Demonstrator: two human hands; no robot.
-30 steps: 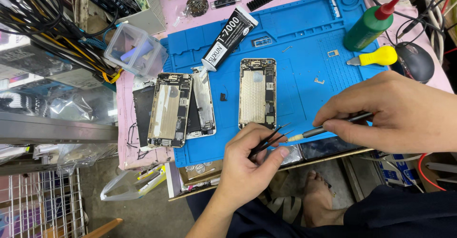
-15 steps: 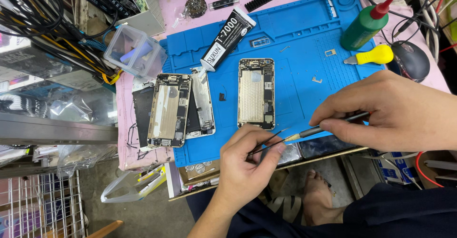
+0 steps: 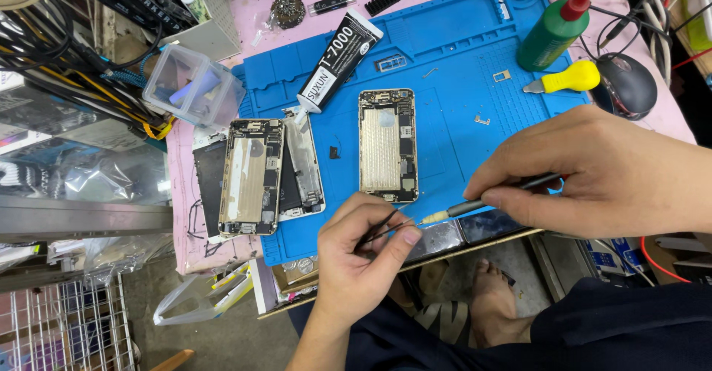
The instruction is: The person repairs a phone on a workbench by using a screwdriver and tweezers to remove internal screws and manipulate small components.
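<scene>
At mat edge | left hand [image 3: 363, 248] pinches tweezers [image 3: 380, 228] | right hand [image 3: 601, 174] grips screwdriver [image 3: 486, 201]

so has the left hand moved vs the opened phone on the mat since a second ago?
No. The left hand sits just below the opened phone, pinching tweezers at the blue mat front edge, same as before.

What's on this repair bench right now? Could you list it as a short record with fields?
Surface: blue repair mat on a pink-topped bench
Left hand: pinches black tweezers
Right hand: holds a thin screwdriver, tip close to the tweezers
Mat centre: opened phone housing, insides up
Mat left edge: second opened phone with loose panel
Above: black glue tube
Upper right: green bottle, yellow-handled tool
Far left: clear plastic box
</scene>
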